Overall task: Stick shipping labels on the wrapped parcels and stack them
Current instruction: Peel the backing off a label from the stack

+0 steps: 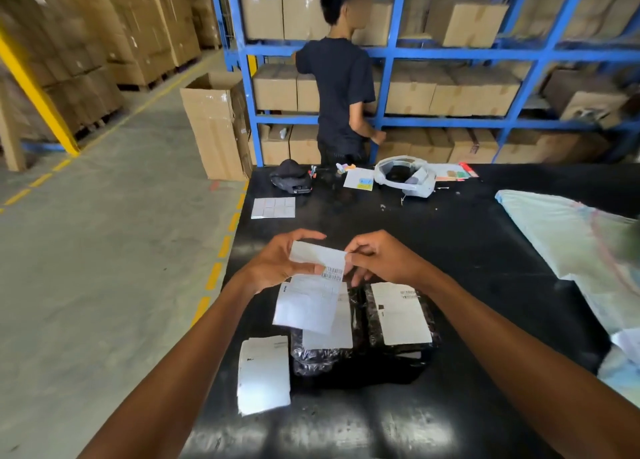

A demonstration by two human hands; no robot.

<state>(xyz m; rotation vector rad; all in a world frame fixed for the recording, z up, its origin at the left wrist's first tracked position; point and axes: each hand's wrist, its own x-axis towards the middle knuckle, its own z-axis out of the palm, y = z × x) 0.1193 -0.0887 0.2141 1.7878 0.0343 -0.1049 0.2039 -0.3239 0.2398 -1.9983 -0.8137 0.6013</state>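
Both hands hold one white shipping label [313, 297] above the black table [467, 250]. My left hand [277, 263] grips its upper left part, and my right hand [381, 257] pinches its top right corner by the barcode, where the sheet folds over. Under it lie two parcels in black wrap side by side. The left parcel [323, 354] carries a label, partly hidden by the held sheet. The right parcel [403, 320] carries a white label on top. A stack of loose labels [265, 373] lies at the table's left edge.
A person in a dark shirt [341, 88] stands beyond the table at blue shelving [398, 53] full of cartons. A white headset [405, 176], a black pouch [291, 179], papers and a sticker sheet [273, 207] lie at the far side. A pale plastic sack [571, 244] fills the right.
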